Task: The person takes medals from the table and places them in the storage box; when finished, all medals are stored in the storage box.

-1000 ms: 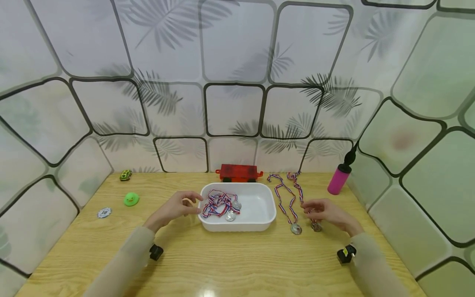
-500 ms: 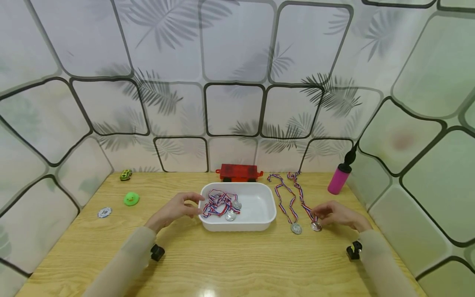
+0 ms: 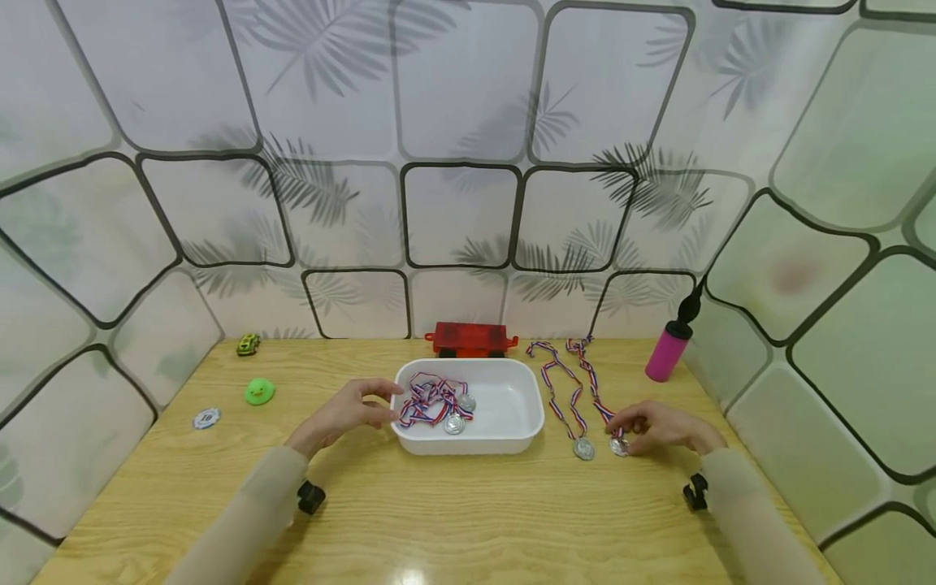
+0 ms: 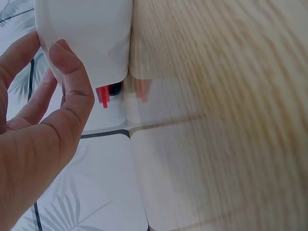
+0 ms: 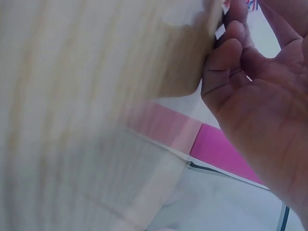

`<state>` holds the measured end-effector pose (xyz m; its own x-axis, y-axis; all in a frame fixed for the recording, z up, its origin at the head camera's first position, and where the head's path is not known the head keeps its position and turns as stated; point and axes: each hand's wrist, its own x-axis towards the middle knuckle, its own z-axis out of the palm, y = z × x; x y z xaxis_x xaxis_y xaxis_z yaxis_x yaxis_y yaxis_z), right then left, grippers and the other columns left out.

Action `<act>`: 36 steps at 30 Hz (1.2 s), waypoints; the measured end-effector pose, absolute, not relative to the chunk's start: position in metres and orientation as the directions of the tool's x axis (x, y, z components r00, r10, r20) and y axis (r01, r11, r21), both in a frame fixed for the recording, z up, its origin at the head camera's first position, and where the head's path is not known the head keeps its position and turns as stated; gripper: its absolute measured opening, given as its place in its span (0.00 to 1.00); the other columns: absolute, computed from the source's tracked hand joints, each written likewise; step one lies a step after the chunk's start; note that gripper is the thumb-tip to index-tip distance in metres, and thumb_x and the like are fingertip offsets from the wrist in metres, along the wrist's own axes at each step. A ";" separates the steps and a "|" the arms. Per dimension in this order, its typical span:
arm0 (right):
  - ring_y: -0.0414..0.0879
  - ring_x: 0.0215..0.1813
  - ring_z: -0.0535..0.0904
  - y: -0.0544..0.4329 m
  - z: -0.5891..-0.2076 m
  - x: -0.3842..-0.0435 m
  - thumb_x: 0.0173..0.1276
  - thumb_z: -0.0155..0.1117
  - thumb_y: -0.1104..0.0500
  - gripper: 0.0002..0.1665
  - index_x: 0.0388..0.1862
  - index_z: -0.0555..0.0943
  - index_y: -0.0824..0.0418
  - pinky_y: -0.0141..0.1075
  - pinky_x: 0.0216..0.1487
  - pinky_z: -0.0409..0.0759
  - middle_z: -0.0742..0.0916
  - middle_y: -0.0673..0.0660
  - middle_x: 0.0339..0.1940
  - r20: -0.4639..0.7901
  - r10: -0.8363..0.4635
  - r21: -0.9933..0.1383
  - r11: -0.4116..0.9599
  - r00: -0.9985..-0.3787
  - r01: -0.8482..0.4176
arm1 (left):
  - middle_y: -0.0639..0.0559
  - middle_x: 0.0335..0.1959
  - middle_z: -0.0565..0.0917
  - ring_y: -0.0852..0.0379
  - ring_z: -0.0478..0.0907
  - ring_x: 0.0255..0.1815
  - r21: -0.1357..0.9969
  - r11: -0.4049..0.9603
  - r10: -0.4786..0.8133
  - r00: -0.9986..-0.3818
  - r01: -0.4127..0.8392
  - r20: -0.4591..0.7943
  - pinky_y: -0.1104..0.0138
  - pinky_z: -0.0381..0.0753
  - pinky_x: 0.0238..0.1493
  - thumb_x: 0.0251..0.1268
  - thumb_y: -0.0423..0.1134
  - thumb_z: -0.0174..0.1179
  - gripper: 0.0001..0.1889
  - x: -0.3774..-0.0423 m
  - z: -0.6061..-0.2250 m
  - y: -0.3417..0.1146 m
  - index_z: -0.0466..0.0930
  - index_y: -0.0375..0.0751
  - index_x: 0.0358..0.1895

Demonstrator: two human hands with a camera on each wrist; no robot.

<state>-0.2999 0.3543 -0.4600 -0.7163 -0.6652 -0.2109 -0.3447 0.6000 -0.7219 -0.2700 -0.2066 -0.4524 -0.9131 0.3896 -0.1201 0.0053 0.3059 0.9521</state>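
My right hand [image 3: 661, 426] is at the lower end of a silver medal [image 3: 619, 446] on a red, white and blue ribbon, its thumb and forefinger on either side of the disc. Just left of it lies a second silver medal [image 3: 583, 448], its ribbon stretched toward the wall. My left hand [image 3: 351, 413] rests loosely curved fingertips against the left end of a white tray [image 3: 504, 446]; the left wrist view shows its thumb [image 4: 65, 57] at the tray wall. Inside the tray are tangled ribbons [image 3: 431, 398] with silver medals [image 3: 455, 423]. The right wrist view hides the held disc.
A red toy wagon [image 3: 470, 340] stands behind the tray. At the back right is a pink pump [image 3: 667, 353] with a black top. Toward the left lie a green toy duck [image 3: 259, 392], a small toy car [image 3: 248, 344] and a poker chip [image 3: 206, 418]. Patterned walls enclose the wooden table [image 3: 468, 520].
My right hand has moved down along the ribbon to the disc, and the disc has shifted slightly left. The left hand has stayed nearly still at the tray.
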 end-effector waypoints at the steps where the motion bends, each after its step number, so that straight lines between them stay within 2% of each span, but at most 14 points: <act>1: 0.41 0.41 0.71 0.354 -0.461 -0.300 0.60 0.72 0.60 0.22 0.54 0.83 0.62 0.29 0.40 0.71 0.83 0.57 0.45 -0.206 -0.664 -0.712 0.605 -0.719 -0.356 | 0.28 0.57 0.72 0.55 0.81 0.41 0.952 0.305 0.391 -0.913 0.007 -0.119 0.63 0.83 0.42 0.63 0.32 0.64 0.26 -0.270 -0.452 -0.207 0.71 0.27 0.63; 6: 0.40 0.39 0.68 0.354 -0.467 -0.299 0.59 0.74 0.57 0.20 0.51 0.85 0.57 0.29 0.38 0.68 0.80 0.54 0.40 -0.188 -0.648 -0.679 0.629 -0.738 -0.379 | 0.28 0.57 0.71 0.55 0.81 0.41 0.953 0.302 0.398 -0.910 0.012 -0.115 0.63 0.83 0.42 0.64 0.31 0.63 0.25 -0.270 -0.452 -0.207 0.71 0.27 0.63; 16: 0.40 0.47 0.71 0.349 -0.466 -0.296 0.56 0.76 0.56 0.23 0.52 0.84 0.56 0.30 0.47 0.69 0.81 0.54 0.48 -0.224 -0.599 -0.661 0.673 -0.768 -0.332 | 0.30 0.56 0.72 0.56 0.80 0.40 0.948 0.318 0.369 -0.918 -0.020 -0.143 0.63 0.82 0.42 0.63 0.32 0.64 0.25 -0.270 -0.449 -0.205 0.71 0.28 0.63; 25: 0.42 0.38 0.69 0.345 -0.467 -0.294 0.54 0.76 0.60 0.20 0.45 0.79 0.60 0.30 0.38 0.69 0.79 0.53 0.38 -0.180 -0.611 -0.658 0.658 -0.771 -0.367 | 0.29 0.55 0.72 0.55 0.79 0.39 0.948 0.317 0.374 -0.913 -0.037 -0.161 0.64 0.82 0.41 0.64 0.31 0.63 0.25 -0.268 -0.447 -0.204 0.71 0.28 0.63; 29: 0.42 0.37 0.70 0.345 -0.466 -0.295 0.55 0.75 0.62 0.20 0.44 0.77 0.61 0.30 0.37 0.71 0.78 0.54 0.37 -0.148 -0.621 -0.688 0.624 -0.770 -0.370 | 0.30 0.56 0.72 0.55 0.78 0.39 0.946 0.323 0.375 -0.912 -0.038 -0.164 0.64 0.82 0.41 0.64 0.31 0.63 0.24 -0.269 -0.448 -0.205 0.70 0.28 0.63; 36: 0.38 0.36 0.76 0.341 -0.468 -0.298 0.58 0.73 0.64 0.19 0.46 0.77 0.64 0.29 0.38 0.77 0.83 0.56 0.37 -0.109 -0.633 -0.721 0.581 -0.767 -0.377 | 0.31 0.55 0.72 0.54 0.77 0.39 0.944 0.326 0.367 -0.912 -0.059 -0.184 0.63 0.82 0.41 0.63 0.32 0.64 0.25 -0.270 -0.446 -0.205 0.70 0.30 0.62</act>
<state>-0.2978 0.3413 -0.4680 -0.7668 -0.6326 -0.1088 -0.3772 0.5813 -0.7210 -0.2704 -0.2046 -0.4464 -0.9120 0.3667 -0.1837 -0.0590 0.3259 0.9436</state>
